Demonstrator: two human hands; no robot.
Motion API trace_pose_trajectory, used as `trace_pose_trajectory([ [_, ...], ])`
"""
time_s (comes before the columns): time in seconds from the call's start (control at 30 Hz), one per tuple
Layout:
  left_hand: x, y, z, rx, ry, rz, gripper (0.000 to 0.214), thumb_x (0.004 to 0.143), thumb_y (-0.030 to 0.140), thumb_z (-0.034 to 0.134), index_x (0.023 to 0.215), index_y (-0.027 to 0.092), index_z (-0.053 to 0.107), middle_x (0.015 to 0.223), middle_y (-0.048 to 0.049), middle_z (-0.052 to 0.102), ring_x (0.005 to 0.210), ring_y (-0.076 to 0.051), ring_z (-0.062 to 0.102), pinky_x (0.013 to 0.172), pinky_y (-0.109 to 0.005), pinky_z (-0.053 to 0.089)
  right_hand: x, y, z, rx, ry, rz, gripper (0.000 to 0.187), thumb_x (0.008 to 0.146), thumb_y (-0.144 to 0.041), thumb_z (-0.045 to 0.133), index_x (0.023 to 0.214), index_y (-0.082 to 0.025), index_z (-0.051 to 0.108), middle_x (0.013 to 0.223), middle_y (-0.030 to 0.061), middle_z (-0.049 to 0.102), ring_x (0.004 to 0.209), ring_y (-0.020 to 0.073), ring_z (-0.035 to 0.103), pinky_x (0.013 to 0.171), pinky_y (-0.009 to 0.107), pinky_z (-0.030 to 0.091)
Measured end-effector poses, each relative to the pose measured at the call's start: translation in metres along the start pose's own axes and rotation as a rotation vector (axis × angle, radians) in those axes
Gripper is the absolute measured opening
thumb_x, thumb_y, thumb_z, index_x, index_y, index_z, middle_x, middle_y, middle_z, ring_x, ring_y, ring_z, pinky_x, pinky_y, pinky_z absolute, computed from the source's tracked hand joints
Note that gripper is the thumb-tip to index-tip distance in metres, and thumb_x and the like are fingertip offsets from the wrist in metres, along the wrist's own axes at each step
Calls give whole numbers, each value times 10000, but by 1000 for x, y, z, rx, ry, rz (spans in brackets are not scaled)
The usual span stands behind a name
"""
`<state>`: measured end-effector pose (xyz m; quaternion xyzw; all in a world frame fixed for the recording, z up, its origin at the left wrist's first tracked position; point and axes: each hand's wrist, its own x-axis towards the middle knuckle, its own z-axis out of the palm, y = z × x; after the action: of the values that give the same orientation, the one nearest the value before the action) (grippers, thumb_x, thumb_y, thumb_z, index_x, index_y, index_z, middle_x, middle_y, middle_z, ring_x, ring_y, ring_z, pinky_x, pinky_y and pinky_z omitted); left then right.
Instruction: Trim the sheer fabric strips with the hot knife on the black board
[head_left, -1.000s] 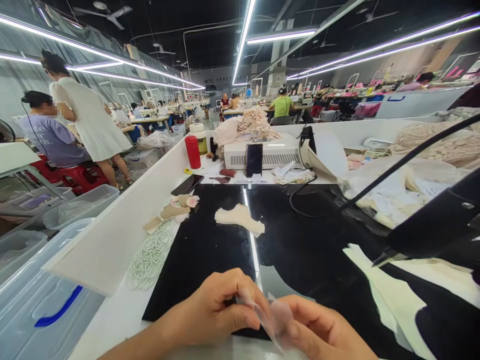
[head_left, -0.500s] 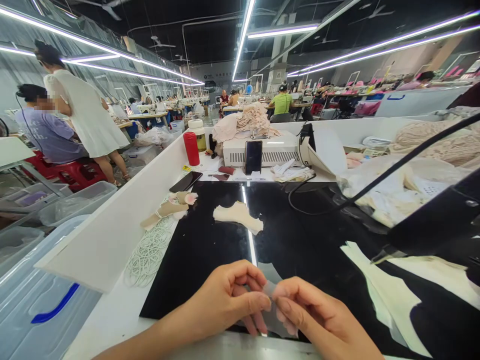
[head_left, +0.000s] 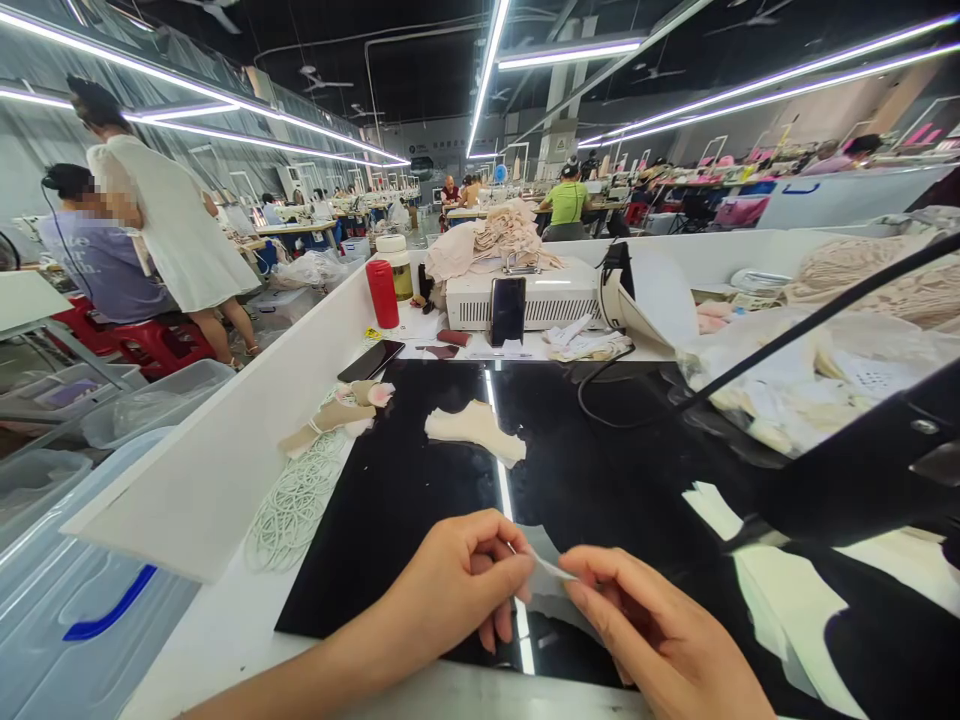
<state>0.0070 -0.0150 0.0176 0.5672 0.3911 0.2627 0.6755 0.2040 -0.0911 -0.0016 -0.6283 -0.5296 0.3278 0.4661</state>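
Observation:
Close to the front edge of the black work surface (head_left: 390, 520), my left hand (head_left: 465, 570) pinches one end of a thin, whitish translucent strip (head_left: 553, 567). The other end sits between the thumb and fingers of my right hand (head_left: 652, 620). Beneath the strip lies a grey translucent sheet (head_left: 538, 542), partly hidden by my hands. A cream cut fabric piece (head_left: 476, 428) rests flat beyond them. Pale yellow-green cut pieces (head_left: 795, 590) lie to the right, partly under a dark machine arm (head_left: 847, 480).
Left of the black surface are a heap of pale elastic cord (head_left: 296, 515) and a dark phone (head_left: 371, 360). A red bottle (head_left: 383, 294), a white machine (head_left: 555, 300) and a black cable (head_left: 720, 380) stand or run behind. Plastic-bagged fabric (head_left: 795, 370) is at right.
My hands have moved apart, my right hand shifting right, and the strip now spans the gap between them. The view has shifted slightly, with the dark machine arm appearing further left.

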Motion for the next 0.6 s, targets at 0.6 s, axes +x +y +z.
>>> trace_pose_trajectory([
  [0.6,6,8,3,-56,61,-46,240,893,339,672,906,215,467,710,38,686,387,-57,497,318,-125,344,7,4,-1,214,-93,226,364,930,-626,687,952,-267,740,663,-51,484,497,110,390,444,213,341],
])
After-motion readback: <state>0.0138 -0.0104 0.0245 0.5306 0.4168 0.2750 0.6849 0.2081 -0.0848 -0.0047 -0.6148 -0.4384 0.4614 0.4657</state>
